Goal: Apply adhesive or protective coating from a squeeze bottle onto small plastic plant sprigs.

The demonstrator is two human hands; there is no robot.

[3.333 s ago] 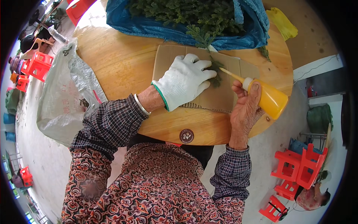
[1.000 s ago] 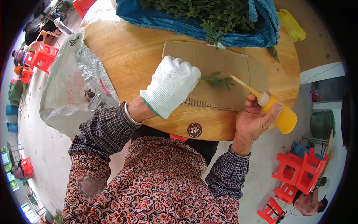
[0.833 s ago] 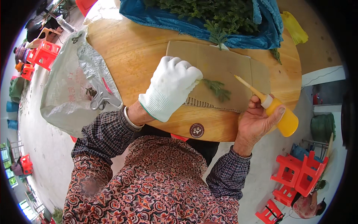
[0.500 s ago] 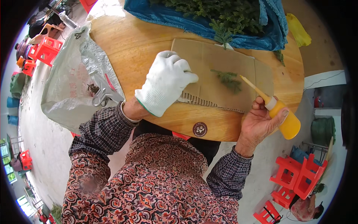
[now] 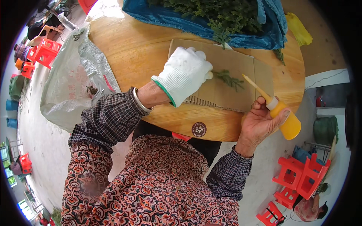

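My left hand (image 5: pixel 184 75), in a white knit glove, presses the stem end of a small green sprig (image 5: pixel 229 79) onto a brown cardboard sheet (image 5: pixel 226 64) on the round wooden table (image 5: pixel 143 49). My bare right hand (image 5: pixel 260 122) grips an orange squeeze bottle (image 5: pixel 284 118) at the table's near right edge. The bottle's long thin nozzle points up-left, its tip just right of the sprig and not touching it.
A blue sheet (image 5: pixel 233 28) heaped with green sprigs lies across the far side of the table. A large pale plastic sack (image 5: pixel 71 83) hangs off the table's left. Red plastic stools (image 5: pixel 301 180) stand at lower right and upper left. A yellow bag (image 5: pixel 299 30) lies at the far right.
My gloved left hand has laid the sprig on the cardboard and holds its stem down. My right hand with the bottle has drawn back toward the table's edge, the nozzle away from the sprig.
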